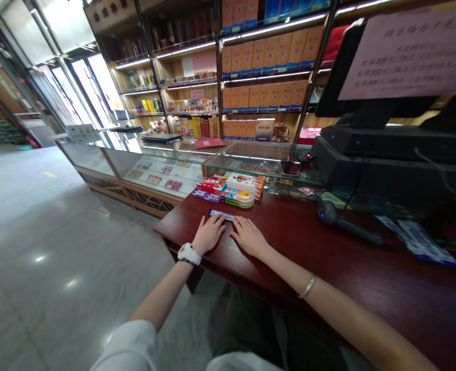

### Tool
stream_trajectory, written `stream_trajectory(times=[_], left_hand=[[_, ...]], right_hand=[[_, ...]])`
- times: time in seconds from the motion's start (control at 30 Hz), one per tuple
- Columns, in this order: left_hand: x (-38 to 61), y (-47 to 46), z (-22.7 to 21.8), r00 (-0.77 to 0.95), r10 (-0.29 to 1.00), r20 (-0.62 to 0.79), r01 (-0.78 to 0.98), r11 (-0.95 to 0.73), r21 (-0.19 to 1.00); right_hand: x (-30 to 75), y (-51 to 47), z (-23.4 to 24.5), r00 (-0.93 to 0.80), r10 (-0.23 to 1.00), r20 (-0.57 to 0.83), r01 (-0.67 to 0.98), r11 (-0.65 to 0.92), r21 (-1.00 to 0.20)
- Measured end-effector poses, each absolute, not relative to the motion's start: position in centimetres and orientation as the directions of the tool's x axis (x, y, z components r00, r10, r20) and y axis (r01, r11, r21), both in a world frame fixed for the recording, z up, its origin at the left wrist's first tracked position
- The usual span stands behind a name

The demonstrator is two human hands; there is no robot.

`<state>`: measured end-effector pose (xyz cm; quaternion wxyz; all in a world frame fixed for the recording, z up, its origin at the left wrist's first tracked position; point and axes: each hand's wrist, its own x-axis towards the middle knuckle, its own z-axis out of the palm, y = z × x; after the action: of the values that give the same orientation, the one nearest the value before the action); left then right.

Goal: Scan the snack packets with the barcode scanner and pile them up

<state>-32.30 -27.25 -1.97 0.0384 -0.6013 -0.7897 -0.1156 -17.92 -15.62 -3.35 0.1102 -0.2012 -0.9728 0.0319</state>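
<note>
A narrow blue-and-white packet (221, 214) lies flat on the dark red wooden table (290, 247). My left hand (210, 233), with a white watch at its wrist, rests palm down with its fingertips at the packet's near edge. At the packet's right end lies my right hand (248, 236), also palm down, fingers stretched out; a silver bangle circles that forearm. Fingers cover part of the packet. Just beyond it are purple packets (207, 195), a stack of red packs (211, 184), white-and-orange boxes (245, 183) and a flat colourful pack with a rounded end (239, 198).
To the right lie a black handheld scanner (344, 224) and blue-and-white strips of packets (421, 242). A black monitor (383, 67) bearing a paper notice stands behind them. Glass display counters (158, 170) run along the back, with stocked shelves (266, 56) beyond.
</note>
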Motion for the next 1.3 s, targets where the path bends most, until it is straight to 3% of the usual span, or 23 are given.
stream_trajectory(times=[0.4,0.7,1.07,1.3], left_hand=[[-35.2,-25.6,-1.6,-0.359,0.932,0.042,0.927,0.351,0.132],[-34.1,-22.6,-2.0,-0.249,0.968,0.040,0.959,0.241,0.148],[-34.0,-20.6,-2.5,-0.300,0.950,0.086,0.949,0.288,0.127],[-33.8,-20.5,-2.5,-0.333,0.936,0.117,0.940,0.321,0.113]], right_hand=[[-21.4,-15.2,-3.7,-0.886,0.449,0.115,0.425,0.887,-0.180],[-18.8,-13.2,-3.5,-0.835,0.538,0.115,0.517,0.839,-0.170],[-19.2,-11.8,-3.4,-0.827,0.557,0.081,0.536,0.823,-0.191],[-18.8,-12.4,-3.1,-0.780,0.573,0.251,0.543,0.819,-0.184]])
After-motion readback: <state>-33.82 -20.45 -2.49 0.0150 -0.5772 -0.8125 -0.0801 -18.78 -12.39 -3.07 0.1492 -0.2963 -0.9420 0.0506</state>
